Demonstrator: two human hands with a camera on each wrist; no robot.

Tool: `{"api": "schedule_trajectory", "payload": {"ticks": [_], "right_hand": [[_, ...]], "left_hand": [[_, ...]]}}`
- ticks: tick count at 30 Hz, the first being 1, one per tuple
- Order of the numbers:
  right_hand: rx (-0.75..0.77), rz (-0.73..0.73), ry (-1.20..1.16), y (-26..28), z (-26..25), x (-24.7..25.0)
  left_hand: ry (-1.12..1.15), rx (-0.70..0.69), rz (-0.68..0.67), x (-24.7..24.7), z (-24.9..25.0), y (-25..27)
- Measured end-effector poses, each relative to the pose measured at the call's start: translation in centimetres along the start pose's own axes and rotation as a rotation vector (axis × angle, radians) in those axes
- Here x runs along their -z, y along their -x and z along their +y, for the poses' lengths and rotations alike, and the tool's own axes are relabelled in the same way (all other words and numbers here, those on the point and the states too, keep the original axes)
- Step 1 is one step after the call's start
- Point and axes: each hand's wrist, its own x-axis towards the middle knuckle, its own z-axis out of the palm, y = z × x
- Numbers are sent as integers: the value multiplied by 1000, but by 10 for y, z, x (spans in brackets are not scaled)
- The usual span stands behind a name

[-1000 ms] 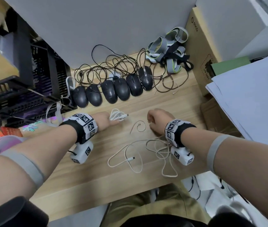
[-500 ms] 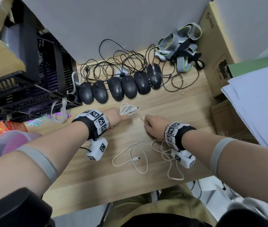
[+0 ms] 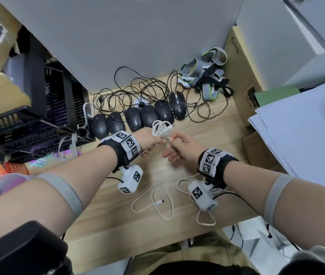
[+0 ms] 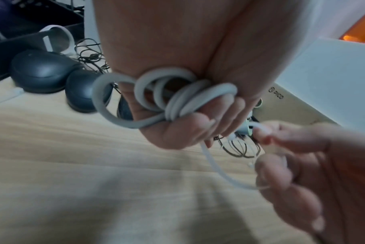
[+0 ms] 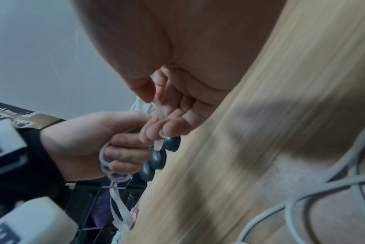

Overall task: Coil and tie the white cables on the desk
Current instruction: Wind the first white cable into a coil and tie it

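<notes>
Here the left hand (image 3: 147,140) grips a coiled white cable (image 3: 160,129), lifted off the counter (image 3: 106,221). Just beside it, the right hand (image 3: 183,148) pinches a thin clear tie (image 4: 217,166) between thumb and fingertips; the tie runs across to the left hand. Below the right wrist a loose white cable (image 3: 157,203) sprawls on the counter. Beyond both hands sits a row of black mice (image 3: 136,119).
</notes>
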Motion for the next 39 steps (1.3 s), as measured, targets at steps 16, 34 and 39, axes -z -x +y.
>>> {"api": "schedule_trajectory", "payload": {"ticks": [16, 34, 39], "right_hand": [[177, 175, 267, 5, -32, -3], [-339, -170, 476, 10, -26, 26], [-380, -321, 127, 13, -21, 30]], "left_hand": [[-690, -192, -83, -22, 23, 26], [-1273, -431, -49, -44, -1, 35], [-1258, -427, -22, -45, -6, 32]]}}
